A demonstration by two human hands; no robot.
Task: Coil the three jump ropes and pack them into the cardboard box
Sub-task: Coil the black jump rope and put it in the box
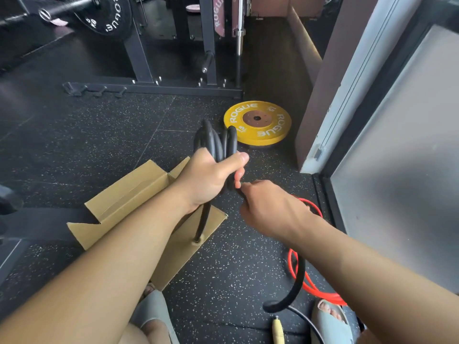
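Cardboard box (129, 192) lies open on the floor, below and left of the left hand (208, 180), flaps splayed; likely staged there so a finished coil drops straight in. Left hand's fingers (239, 157) are wrapped tight around several loops of the thick black jump rope (218, 142), bundle standing up above the fingers, one end hanging down over a box flap. Right hand (270, 209) sits just right of those fingers, pinching the same rope at the bundle's base; judged to be feeding the next loop. The free tail curls down beneath the right forearm to the floor. An orange jump rope (301, 276) lies loose on the floor under the right hand, uncoiled. A third rope's pale handle (277, 330) lies by the feet. Yellow weight plate (257, 122) beyond the fingers, no obstruction
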